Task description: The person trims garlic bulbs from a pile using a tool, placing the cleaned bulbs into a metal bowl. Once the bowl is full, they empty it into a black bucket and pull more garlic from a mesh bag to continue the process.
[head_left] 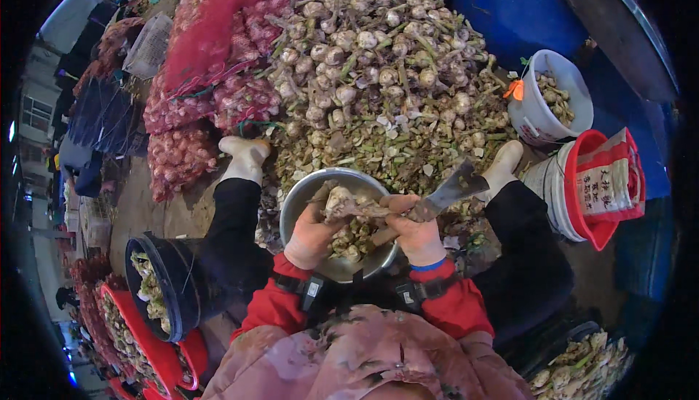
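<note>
My left hand (309, 238) is closed around a garlic bulb (341, 202), held over a metal bowl (293, 200) between my legs. The bulb's stem stretches across toward my right hand (421, 236). That hand grips a knife with a broad, dark blade (457, 187) that points away to the upper right. My right fingers are at the stem's end; whether they also pinch it is unclear. Trimmed garlic (353, 240) lies in the bowl below both hands.
A large heap of stemmed garlic (378, 57) rises ahead, with cut stems at its foot. Red mesh sacks (182, 159) stand left. A white bucket (545, 105) and a red basin (603, 181) are right; a black bucket (175, 283) is by my left leg.
</note>
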Demonstrator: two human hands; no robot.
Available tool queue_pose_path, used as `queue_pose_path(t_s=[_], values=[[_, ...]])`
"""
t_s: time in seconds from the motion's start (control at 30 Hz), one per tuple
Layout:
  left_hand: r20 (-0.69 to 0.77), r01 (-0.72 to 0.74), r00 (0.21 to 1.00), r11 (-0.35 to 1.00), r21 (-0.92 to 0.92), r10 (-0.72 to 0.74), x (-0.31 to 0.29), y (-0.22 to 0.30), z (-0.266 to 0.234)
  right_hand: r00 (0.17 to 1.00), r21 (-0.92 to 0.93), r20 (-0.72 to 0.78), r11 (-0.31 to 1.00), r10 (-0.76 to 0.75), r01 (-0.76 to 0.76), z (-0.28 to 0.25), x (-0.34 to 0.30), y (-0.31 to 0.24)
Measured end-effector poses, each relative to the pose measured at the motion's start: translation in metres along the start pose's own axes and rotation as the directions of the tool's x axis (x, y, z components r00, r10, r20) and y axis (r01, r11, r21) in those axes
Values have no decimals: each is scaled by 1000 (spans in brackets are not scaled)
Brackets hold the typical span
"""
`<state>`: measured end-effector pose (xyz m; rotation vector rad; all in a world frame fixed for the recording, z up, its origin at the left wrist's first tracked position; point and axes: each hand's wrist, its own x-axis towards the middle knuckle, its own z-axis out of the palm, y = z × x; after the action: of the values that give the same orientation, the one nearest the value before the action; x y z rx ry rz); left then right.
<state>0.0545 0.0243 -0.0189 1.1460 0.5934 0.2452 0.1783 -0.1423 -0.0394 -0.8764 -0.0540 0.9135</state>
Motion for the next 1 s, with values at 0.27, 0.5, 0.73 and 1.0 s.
queue_pose_path(t_s=[0.27, 0.5, 0.73, 1.0], values=[[92, 41, 995, 995, -89, -33, 28, 4, 3, 996, 19, -91, 1000, 21, -20, -15, 15, -5], [197, 73, 977, 997, 15, -75, 49, 3, 13, 991, -55, -115, 995, 71, -78, -20, 23, -5], [-22, 81, 997, 985, 155, -79, 54, 5, 7, 932, 55, -310, 975, -190, 217, -42, 36, -54], [-253, -6, 957, 880, 475, 143, 153, -13, -36, 532, -767, -364, 570, -765, 295, -137, 72, -206]])
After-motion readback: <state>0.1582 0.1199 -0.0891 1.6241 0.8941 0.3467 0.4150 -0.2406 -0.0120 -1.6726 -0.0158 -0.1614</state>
